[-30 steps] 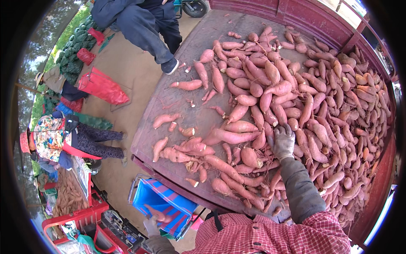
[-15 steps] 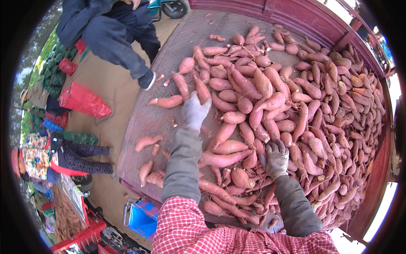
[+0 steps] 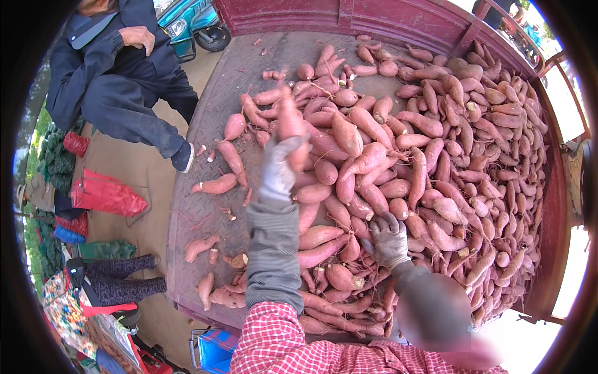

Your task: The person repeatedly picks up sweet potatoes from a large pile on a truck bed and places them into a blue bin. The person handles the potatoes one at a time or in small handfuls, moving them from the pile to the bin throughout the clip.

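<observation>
My left hand (image 3: 277, 168), in a light grey glove, grips a reddish sweet potato (image 3: 290, 118), blurred, above the middle-left of the heap (image 3: 423, 156). My right hand (image 3: 386, 240), in a dirty grey glove, rests on sweet potatoes lower in the heap, fingers apart and slightly bent, not visibly closed round any. The heap lies on a worn metal truck bed (image 3: 205, 162), dense at the right and scattered with loose roots and broken pieces toward the left edge.
Red side walls (image 3: 398, 15) border the bed. A dark-clothed person (image 3: 124, 106) perches at its upper left edge; others (image 3: 112, 280) are beside red sacks (image 3: 106, 196). A blue-lined container (image 3: 215, 349) is below the bed, a teal vehicle (image 3: 187, 31) beyond.
My left hand moved from the blue container up onto the bed, took hold of a sweet potato and moved it upward. My right hand stayed on the heap. The view shifted.
</observation>
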Tool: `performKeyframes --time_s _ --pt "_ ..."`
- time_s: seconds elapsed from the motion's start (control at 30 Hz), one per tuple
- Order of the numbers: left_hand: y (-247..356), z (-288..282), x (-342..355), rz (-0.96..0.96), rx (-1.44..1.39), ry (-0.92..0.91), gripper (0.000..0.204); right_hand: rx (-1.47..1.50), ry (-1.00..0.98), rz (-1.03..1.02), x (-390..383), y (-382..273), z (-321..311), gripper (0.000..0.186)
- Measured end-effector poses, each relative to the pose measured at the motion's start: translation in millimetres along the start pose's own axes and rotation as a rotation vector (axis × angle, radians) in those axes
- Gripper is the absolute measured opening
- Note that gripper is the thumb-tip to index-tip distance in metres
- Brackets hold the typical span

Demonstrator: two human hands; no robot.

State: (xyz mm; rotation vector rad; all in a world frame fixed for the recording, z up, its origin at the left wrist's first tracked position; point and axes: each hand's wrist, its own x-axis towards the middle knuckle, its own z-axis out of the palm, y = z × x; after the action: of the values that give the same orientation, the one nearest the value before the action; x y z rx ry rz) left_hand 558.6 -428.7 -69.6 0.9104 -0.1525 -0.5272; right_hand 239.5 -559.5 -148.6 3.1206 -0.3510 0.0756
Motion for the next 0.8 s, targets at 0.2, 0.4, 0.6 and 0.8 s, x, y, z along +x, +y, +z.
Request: performKeyframes --time_s 0.2,0.4,0.6,0.8 --pt "-38 54 46 0.055 1.046 -0.481 0.037 0.039 -0.013 -0.03 1 -5 8 0.063" --pt "-34 92 21 -0.054 1.495 -0.552 0.076 0.046 0.025 -0.026 -3 1 10 0.061" --pt "-56 49 -62 0.029 0.971 -0.435 0.065 0.042 -0.002 -0.022 0 -2 5 0.061" --pt "-40 -21 -199 -0.152 -0.08 -0.156 0.051 0.178 0.097 -0.026 -4 4 5 0.052"
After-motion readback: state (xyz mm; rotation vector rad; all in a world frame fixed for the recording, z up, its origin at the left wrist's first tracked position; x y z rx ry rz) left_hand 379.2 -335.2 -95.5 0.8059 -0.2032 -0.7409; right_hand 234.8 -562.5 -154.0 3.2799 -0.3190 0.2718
